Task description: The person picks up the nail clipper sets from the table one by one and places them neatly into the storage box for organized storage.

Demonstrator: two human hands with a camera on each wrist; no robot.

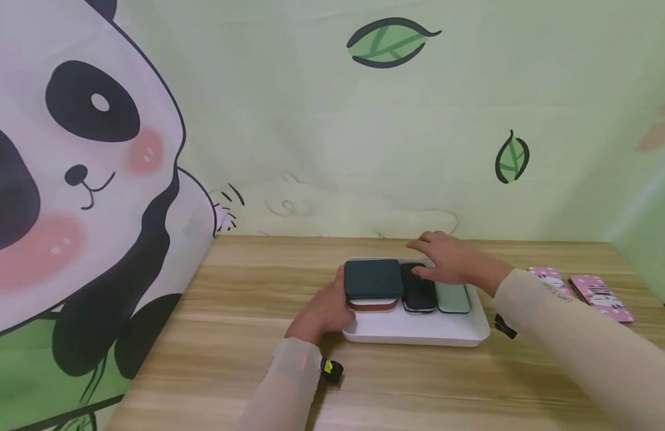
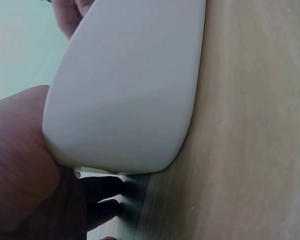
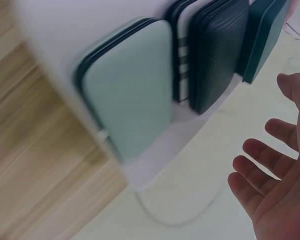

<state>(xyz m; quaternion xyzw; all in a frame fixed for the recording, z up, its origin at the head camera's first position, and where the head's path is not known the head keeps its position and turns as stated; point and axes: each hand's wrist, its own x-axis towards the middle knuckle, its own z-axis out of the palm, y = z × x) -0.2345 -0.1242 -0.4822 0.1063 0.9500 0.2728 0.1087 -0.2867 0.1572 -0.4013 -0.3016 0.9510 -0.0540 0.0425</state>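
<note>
A white rectangular tray [image 1: 418,332] holds several flat, wallet-like cases. At its left end lies a dark teal case [image 1: 373,278] on top of white and brown ones [image 1: 373,306]. Beside these are a black textured case [image 3: 217,55] and a pale green case [image 3: 130,85]. My left hand [image 1: 325,308] holds the tray's left end, thumb over the rim at the front corner and fingers along the outer side. Above the black and green cases hovers my right hand [image 1: 445,258], its fingers spread and holding nothing in the right wrist view.
Two pink patterned cases [image 1: 601,297] lie on the wooden table [image 1: 246,299] to the tray's right. Behind the table hangs a pale green backdrop [image 1: 289,120] printed with a panda and leaves. Wrist-camera straps show on both sleeves.
</note>
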